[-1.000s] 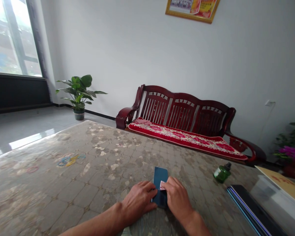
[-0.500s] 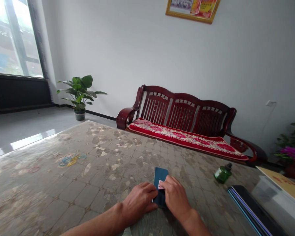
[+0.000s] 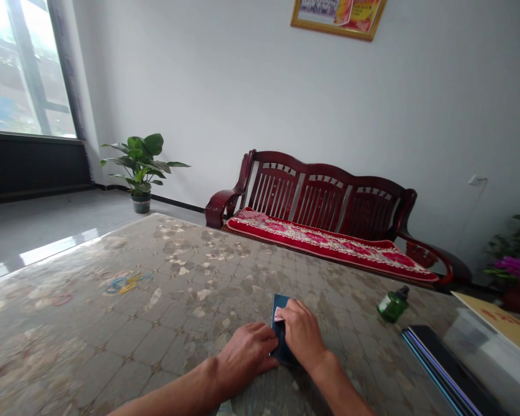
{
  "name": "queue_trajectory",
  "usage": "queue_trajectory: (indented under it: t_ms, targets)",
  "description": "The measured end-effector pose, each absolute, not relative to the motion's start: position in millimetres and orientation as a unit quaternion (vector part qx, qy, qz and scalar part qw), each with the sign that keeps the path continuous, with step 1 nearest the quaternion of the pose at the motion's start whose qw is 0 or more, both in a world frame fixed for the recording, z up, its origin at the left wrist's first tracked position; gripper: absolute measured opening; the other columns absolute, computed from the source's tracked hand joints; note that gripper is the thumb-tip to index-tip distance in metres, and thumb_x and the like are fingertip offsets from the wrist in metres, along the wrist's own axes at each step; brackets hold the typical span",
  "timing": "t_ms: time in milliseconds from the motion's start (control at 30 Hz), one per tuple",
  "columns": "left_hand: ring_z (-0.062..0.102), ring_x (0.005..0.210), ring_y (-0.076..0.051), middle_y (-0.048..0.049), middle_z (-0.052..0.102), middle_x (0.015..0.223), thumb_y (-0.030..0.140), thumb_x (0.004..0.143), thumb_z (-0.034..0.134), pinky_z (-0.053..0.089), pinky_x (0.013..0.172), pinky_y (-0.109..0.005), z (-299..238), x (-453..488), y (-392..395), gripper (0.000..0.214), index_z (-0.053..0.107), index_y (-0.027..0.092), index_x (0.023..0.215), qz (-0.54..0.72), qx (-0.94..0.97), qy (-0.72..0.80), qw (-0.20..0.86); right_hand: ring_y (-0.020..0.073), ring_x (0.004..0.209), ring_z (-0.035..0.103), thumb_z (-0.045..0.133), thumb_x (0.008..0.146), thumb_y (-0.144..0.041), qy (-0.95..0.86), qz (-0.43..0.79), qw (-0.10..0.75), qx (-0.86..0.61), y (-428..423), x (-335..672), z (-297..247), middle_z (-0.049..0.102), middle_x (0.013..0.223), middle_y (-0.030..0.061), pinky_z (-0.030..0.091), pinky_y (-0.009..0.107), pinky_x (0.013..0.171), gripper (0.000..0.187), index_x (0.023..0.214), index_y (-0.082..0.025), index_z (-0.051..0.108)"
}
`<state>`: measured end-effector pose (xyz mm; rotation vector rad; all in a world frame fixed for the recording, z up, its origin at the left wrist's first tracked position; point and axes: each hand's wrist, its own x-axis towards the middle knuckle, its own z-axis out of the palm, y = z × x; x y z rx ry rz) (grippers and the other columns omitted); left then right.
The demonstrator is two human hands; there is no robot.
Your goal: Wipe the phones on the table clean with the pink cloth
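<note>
A flat, dark blue, glossy rectangle [image 3: 279, 301], phone-like in shape, lies on the patterned table close in front of me. My left hand [image 3: 250, 349] grips its lower left edge, fingers curled against it. A small pink-and-white piece [image 3: 278, 314], like a folded cloth or wipe, is pinched in my right hand [image 3: 302, 332]. That hand rests over the rectangle's upper right part and presses the piece on its surface. Both hands hide much of the rectangle, so I cannot tell exactly what it is.
Colored rubber bands [image 3: 127, 283] lie on the table [image 3: 177, 312] to the left. On the right are a green pump bottle [image 3: 393, 304], a stack of dark flat devices [image 3: 448, 370] and a translucent box [image 3: 489, 346]. Beyond the table stands a wooden bench [image 3: 320, 199].
My right hand has slid away from me along the rectangle with the pink-and-white piece, now covering more of its upper part. My left hand stays in place.
</note>
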<state>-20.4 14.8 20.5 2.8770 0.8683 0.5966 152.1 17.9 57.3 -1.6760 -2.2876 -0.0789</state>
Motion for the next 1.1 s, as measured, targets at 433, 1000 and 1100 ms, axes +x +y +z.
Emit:
queue_trajectory:
  t_ms: [433,1000,1100]
  targets:
    - [0.061,0.080,-0.018,-0.0009,0.065,0.086,0.043,0.095,0.055,0.046,0.075,-0.026,18.9,-21.3,14.1,0.025,0.062,0.020,0.087,0.210,0.935,0.285,0.036,0.0156,0.088,0.056,0.047,0.092,-0.011,-0.775,-0.018,0.172,-0.608,25.5,156.2,53.7,0.065,0.089,0.0026,0.035,0.023,0.077,0.028,0.086,-0.025,0.071]
    - [0.062,0.084,-0.019,-0.0017,0.066,0.090,0.040,0.093,0.058,0.046,0.079,-0.027,28.8,-22.9,11.2,0.021,0.062,0.020,0.088,0.190,0.935,0.292,0.060,0.0153,0.089,0.057,0.044,0.092,-0.011,-0.766,-0.024,0.147,-0.625,9.2,175.3,60.4,0.066,0.089,0.0033,0.036,0.023,0.078,0.031,0.086,-0.024,0.072]
    - [0.062,0.084,-0.019,-0.0018,0.066,0.090,0.039,0.093,0.060,0.047,0.080,-0.028,26.7,-22.9,12.2,0.020,0.062,0.020,0.089,0.193,0.935,0.291,0.061,0.0153,0.090,0.058,0.045,0.091,-0.012,-0.757,-0.026,0.147,-0.636,20.5,173.9,60.2,0.067,0.090,0.0046,0.037,0.023,0.080,0.029,0.087,-0.023,0.072]
